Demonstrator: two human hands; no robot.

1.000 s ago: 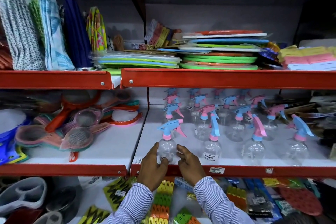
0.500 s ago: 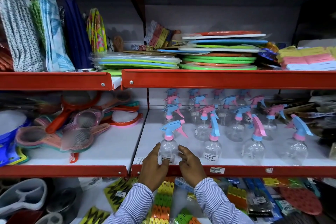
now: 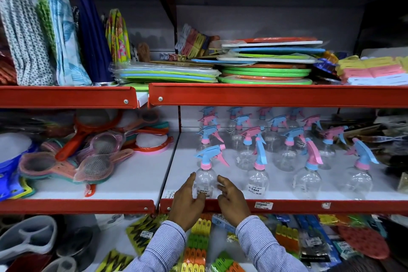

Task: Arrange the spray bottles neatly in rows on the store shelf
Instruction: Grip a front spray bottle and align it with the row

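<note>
Bottle [image 3: 205, 180]: clear, blue sprayer, label unreadable.
Left hand [image 3: 187, 202]: open, touching bottle.
Right hand [image 3: 230, 200]: open, beside bottle.
Shelf [image 3: 287, 205]: price tags.

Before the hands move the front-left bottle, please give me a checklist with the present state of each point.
1. Both hands flank the front-left bottle: ok, left hand and right hand sit beside it.
2. Firm grasp: cannot tell, fingers look open.
3. Bottle upright: ok.
4. Gap to the next front bottle: ok, they stand apart.
5. Front-row nozzles face one way: not ok, they point differently.
6. Bare shelf behind it: ok.
</note>
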